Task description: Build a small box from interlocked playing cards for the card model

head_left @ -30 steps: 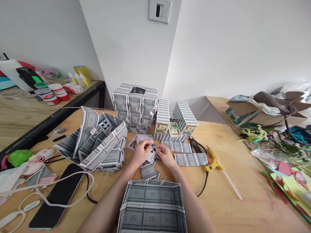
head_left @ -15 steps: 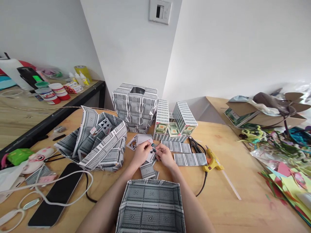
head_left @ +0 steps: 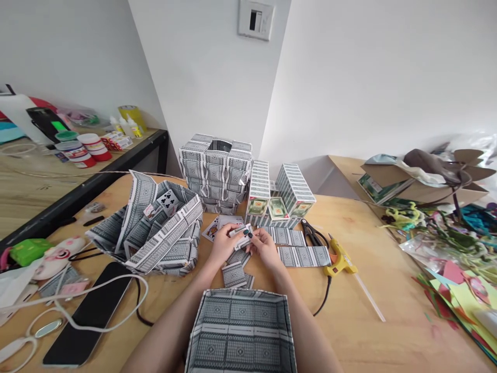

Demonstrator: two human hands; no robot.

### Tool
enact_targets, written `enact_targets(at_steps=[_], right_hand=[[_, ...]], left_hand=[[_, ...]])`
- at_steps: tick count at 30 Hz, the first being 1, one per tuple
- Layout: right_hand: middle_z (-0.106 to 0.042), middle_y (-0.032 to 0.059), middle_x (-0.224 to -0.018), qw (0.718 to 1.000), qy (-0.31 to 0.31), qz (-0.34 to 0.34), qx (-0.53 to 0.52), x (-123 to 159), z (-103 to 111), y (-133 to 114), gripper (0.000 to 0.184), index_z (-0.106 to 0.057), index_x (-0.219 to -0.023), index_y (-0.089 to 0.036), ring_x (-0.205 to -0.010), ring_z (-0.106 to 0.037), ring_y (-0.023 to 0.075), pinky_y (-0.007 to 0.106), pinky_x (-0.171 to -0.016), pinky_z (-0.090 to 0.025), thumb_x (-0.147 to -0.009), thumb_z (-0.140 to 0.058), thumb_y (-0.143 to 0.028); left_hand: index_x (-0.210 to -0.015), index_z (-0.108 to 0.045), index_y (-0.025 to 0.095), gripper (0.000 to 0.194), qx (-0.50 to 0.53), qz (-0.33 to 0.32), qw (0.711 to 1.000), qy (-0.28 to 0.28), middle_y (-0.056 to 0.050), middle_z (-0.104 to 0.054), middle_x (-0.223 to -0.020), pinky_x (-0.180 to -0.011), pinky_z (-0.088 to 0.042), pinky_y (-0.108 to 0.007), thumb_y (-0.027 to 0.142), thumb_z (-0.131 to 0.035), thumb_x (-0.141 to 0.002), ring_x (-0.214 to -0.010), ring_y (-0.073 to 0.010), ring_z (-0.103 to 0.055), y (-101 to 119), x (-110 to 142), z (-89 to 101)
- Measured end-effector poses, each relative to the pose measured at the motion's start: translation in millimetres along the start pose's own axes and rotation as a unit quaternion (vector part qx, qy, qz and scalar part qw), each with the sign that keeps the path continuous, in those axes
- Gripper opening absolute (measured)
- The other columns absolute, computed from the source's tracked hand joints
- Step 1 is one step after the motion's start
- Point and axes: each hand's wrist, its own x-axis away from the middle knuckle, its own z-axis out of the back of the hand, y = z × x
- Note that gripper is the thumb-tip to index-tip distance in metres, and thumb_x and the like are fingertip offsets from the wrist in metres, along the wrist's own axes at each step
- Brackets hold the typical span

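Between my two hands is a playing card, pale and seemingly folded, above several loose cards. My left hand pinches its left side, and my right hand grips its right side with dark-nailed fingers close together. Folded grey-backed cards lie just below the hands. Face-up cards show behind my left hand. Nearest me, between my forearms, stands an open box made of grey patterned cards. Joined card strips lie right of my right hand.
A yellow glue gun and black scissors lie to the right. A card-built basket holding card pieces stands left, near a phone and white cable. Behind are a card-built holder and stacked card boxes.
My hands have lifted slightly and drawn together around the card. It was lying flatter with its club face showing; now it looks folded and raised between my fingers.
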Motion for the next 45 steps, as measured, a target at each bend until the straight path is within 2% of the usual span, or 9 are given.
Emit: enact_targets(at_steps=[5,11,16,20,25,29,33,39,45], right_hand=[[-0.059,-0.0028,-0.064,0.999,0.004,0.002,-0.05,-1.1,0.4,4.3,0.035,-0.04,-0.077,-0.023,-0.058,-0.062,0.0155,0.027,-0.05,-0.047,-0.068,-0.067,-0.043],[-0.059,-0.0015,-0.068,0.994,0.068,0.064,0.056,0.4,2.0,3.2,0.026,-0.049,-0.073,-0.022,-0.067,-0.059,0.0162,0.03,-0.063,-0.05,-0.066,-0.068,-0.04],[-0.066,0.0039,-0.086,0.99,0.089,0.079,0.073,-0.3,4.4,0.1,0.025,-0.062,-0.088,-0.021,-0.082,-0.059,0.0195,0.032,-0.075,-0.046,-0.067,-0.066,-0.034],[-0.064,0.0014,-0.068,0.987,0.124,0.054,0.088,-2.5,10.1,6.6,0.017,-0.063,-0.074,-0.019,-0.064,-0.057,0.0166,0.029,-0.063,-0.045,-0.065,-0.066,-0.032],[-0.058,-0.0019,-0.052,0.968,0.164,0.052,0.182,-1.3,16.3,9.8,0.016,-0.058,-0.065,-0.019,-0.049,-0.051,0.0137,0.024,-0.047,-0.038,-0.061,-0.067,-0.031],[-0.052,-0.0059,-0.042,0.983,0.12,0.009,0.142,0.5,15.6,5.5,0.017,-0.051,-0.061,-0.02,-0.035,-0.044,0.0105,0.022,-0.037,-0.033,-0.059,-0.067,-0.028],[-0.058,-0.0031,-0.045,0.997,0.074,-0.026,0.022,0.0,11.5,4.1,0.02,-0.05,-0.061,-0.019,-0.036,-0.051,0.0124,0.025,-0.04,-0.041,-0.058,-0.069,-0.027],[-0.057,-0.0048,-0.049,0.991,0.068,-0.036,-0.111,1.2,2.1,2.1,0.024,-0.051,-0.064,-0.019,-0.046,-0.06,0.0142,0.027,-0.047,-0.05,-0.055,-0.073,-0.022],[-0.065,0.0033,-0.056,0.995,-0.008,-0.078,-0.056,4.2,-2.5,3.3,0.023,-0.053,-0.063,-0.016,-0.044,-0.06,0.0154,0.026,-0.042,-0.051,-0.059,-0.072,-0.027]], left_hand=[[-0.079,-0.062,0.014,0.018,-0.009,0.011,1.0,0.01,-0.004,-0.067,-0.078,-0.067,-0.045,-0.028,0.027,-0.062,-0.066,-0.073,-0.0185,-0.061,-2.9,-0.4,1.2],[-0.073,-0.066,0.013,0.018,-0.017,0.012,1.0,0.004,-0.004,-0.068,-0.072,-0.064,-0.046,-0.029,0.028,-0.061,-0.065,-0.068,-0.019,-0.061,-3.3,-3.7,3.6],[-0.064,-0.063,0.014,0.01,-0.034,0.013,0.999,-0.028,-0.001,-0.066,-0.065,-0.058,-0.043,-0.025,0.022,-0.059,-0.063,-0.061,-0.0158,-0.056,-0.5,-3.8,5.6],[-0.053,-0.056,0.015,0.013,-0.075,-0.003,0.996,-0.043,0.002,-0.056,-0.052,-0.051,-0.035,-0.022,0.022,-0.058,-0.063,-0.052,-0.0118,-0.047,3.2,-2.5,5.7],[-0.049,-0.047,0.016,0.02,-0.084,-0.015,0.995,-0.059,0.005,-0.044,-0.049,-0.05,-0.029,-0.021,0.027,-0.056,-0.064,-0.051,-0.0105,-0.04,1.4,-3.5,5.2],[-0.051,-0.044,0.016,0.02,-0.055,0.0,0.996,-0.072,0.006,-0.04,-0.05,-0.051,-0.028,-0.021,0.027,-0.056,-0.063,-0.052,-0.01,-0.039,-2.7,-4.7,4.7],[-0.059,-0.051,0.015,0.016,0.018,-0.002,0.998,-0.056,0.003,-0.049,-0.058,-0.056,-0.034,-0.022,0.028,-0.053,-0.068,-0.058,-0.0114,-0.044,1.8,-3.3,4.9],[-0.071,-0.054,0.016,0.022,0.058,-0.022,0.998,-0.029,-0.001,-0.056,-0.069,-0.062,-0.04,-0.023,0.035,-0.046,-0.078,-0.068,-0.0139,-0.049,6.4,0.1,2.1],[-0.081,-0.054,0.017,0.021,-0.04,-0.048,0.998,-0.023,-0.002,-0.056,-0.075,-0.064,-0.04,-0.024,0.032,-0.039,-0.083,-0.07,-0.0143,-0.05,-1.9,1.0,-4.1]])
